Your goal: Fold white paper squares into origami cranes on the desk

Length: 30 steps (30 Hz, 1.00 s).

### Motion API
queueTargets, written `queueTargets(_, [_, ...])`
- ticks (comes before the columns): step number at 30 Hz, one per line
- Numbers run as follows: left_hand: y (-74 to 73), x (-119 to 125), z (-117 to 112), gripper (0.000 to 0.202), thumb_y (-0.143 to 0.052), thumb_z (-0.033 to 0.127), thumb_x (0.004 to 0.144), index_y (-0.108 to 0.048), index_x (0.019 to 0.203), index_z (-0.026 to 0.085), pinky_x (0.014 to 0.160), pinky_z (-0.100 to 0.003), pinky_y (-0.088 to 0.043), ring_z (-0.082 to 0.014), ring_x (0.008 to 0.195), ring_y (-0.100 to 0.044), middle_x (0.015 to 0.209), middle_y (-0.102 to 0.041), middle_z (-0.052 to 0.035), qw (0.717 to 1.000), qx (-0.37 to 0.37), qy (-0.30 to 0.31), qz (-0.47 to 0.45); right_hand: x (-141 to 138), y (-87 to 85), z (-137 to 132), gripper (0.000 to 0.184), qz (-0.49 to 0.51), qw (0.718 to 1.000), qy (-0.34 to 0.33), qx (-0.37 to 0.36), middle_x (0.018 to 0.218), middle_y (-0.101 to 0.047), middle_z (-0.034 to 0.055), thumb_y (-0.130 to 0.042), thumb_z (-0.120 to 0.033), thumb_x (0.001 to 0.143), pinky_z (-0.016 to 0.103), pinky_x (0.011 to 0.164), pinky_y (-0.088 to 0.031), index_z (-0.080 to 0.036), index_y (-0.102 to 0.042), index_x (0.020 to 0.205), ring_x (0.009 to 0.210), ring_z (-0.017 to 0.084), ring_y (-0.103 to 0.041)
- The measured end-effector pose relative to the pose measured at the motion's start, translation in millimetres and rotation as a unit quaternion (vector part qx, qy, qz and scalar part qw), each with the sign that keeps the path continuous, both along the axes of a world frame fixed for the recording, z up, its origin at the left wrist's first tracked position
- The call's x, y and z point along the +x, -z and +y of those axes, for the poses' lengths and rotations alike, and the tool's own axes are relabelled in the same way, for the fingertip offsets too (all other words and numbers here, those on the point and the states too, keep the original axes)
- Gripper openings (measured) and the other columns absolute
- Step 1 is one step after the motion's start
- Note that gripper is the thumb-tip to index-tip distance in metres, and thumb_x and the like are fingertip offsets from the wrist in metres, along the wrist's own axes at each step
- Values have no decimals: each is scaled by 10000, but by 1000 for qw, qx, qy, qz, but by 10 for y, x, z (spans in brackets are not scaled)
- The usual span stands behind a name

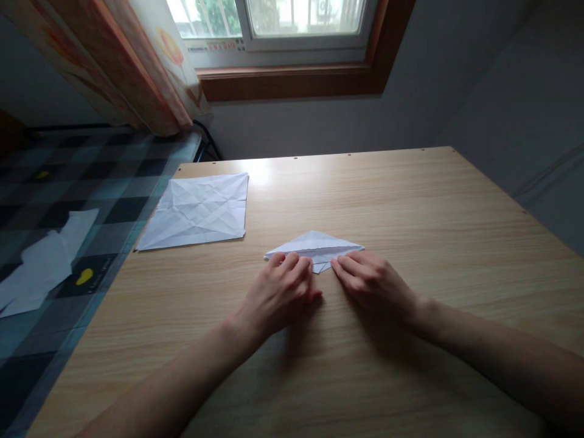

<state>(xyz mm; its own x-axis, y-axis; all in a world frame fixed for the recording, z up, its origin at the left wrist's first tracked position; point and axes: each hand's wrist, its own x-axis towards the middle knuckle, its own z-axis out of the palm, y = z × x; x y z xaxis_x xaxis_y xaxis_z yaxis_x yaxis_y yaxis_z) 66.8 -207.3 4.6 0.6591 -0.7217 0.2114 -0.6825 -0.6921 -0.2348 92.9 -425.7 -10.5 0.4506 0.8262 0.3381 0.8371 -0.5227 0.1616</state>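
Observation:
A folded sheet of white paper [314, 239] lies on the wooden table [365, 201], its far side rising to a blunt peak and its near edge turned over in a long crease. My left hand [285, 286] has its curled fingers on the near left part of the paper, with the thumb sticking out to the right. On the near right part press the bunched fingertips of my right hand [371, 277]. Between the hands a small folded point of the paper shows. The paper under the fingers is hidden.
A creased white sheet [201, 207] lies flat at the table's far left corner. Beyond the left edge, scraps of white paper [41, 267] rest on a checked cloth [150, 140]. A curtain [137, 61] and a window [292, 36] are at the back.

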Motion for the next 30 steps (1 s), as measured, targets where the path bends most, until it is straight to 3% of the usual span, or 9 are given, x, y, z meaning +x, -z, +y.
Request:
queueTargets(4, [-5, 39, 29, 322, -459, 372, 955, -659, 917, 121, 742, -395, -384, -235, 832, -547, 874, -630, -91, 1000, -5, 1, -21, -20, -38, -5, 180, -6, 1000, 20, -6, 743, -628, 83, -522, -24, 834, 337, 640, -376, -113, -662, 765, 685, 202, -524])
queueTargets(9, [52, 173, 121, 217, -501, 304, 934, -643, 953, 140, 980, -427, -361, -268, 1185, -507, 1305, -586, -105, 996, -63, 34, -46, 83, -20, 41, 160, 35, 996, 51, 57, 686, -611, 61, -553, -111, 777, 340, 670, -381, -167, -616, 641, 691, 205, -522])
queueTargets(16, [82, 294, 201, 209, -511, 321, 931, -617, 1022, 166, 923, -368, -412, -232, 1124, -573, 1268, -626, -82, 993, -76, 50, 77, 443, 13, 80, 184, 167, 950, 119, 236, 897, -664, 92, -579, -223, 876, 351, 797, -448, -126, -703, 971, 861, 234, -576])
queueTargets(19, [86, 298, 208, 276, -518, 306, 932, -585, 1166, 176, 930, -358, -403, -220, 1132, -567, 1262, -631, -74, 991, -87, 51, 87, 573, 18, 147, 252, 236, 936, 150, 215, 946, -651, 95, -640, -241, 860, 358, 824, -454, -127, -691, 1079, 915, 244, -578])
queueTargets(23, [101, 302, 217, 334, -520, 344, 932, -577, 1226, 196, 939, -389, -388, -240, 1132, -557, 1270, -623, -71, 992, -80, 41, 88, 633, 43, 224, 225, 275, 933, 138, 188, 964, -638, 98, -650, -197, 854, 348, 839, -451, -132, -708, 1061, 930, 238, -566])
queueTargets(30, [98, 296, 215, 348, -520, 365, 927, -601, 1230, 213, 964, -421, -386, -273, 1184, -512, 1290, -592, -99, 991, -97, 22, 94, 620, 80, 239, 157, 295, 915, 122, 247, 892, -648, 53, -647, -119, 828, 311, 782, -434, -170, -703, 966, 865, 199, -568])
